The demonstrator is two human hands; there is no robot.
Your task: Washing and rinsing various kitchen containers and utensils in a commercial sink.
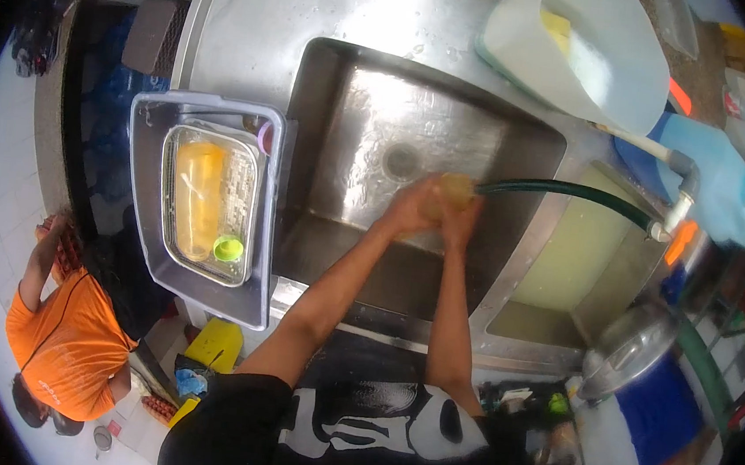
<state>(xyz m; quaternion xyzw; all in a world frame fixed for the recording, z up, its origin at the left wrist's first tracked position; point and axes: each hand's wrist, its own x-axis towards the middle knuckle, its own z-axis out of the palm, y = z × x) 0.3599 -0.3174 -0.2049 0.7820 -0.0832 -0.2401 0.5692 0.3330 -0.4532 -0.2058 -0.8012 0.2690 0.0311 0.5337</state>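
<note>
A yellowish container (457,188), blurred and partly covered by my fingers, is held over the steel sink basin (403,262). My left hand (409,208) wraps it from the left, while my right hand (461,223) grips it from below right. The dark green hose (569,188) reaches it from the right, its end at the container's edge; whether water runs cannot be told. Beyond the hands is the round drain (402,161). To the left, a grey plastic tub (141,212) contains a metal tray (248,182) with a translucent yellow pitcher (197,197) and a lime-green cup (228,248).
Cloudy water (570,250) stands in a second basin at the right. A white plastic container (515,39) with a yellow sponge (555,30) and suds sits at the back right, near a pipe tap (682,166). A person in orange (70,345) is at lower left.
</note>
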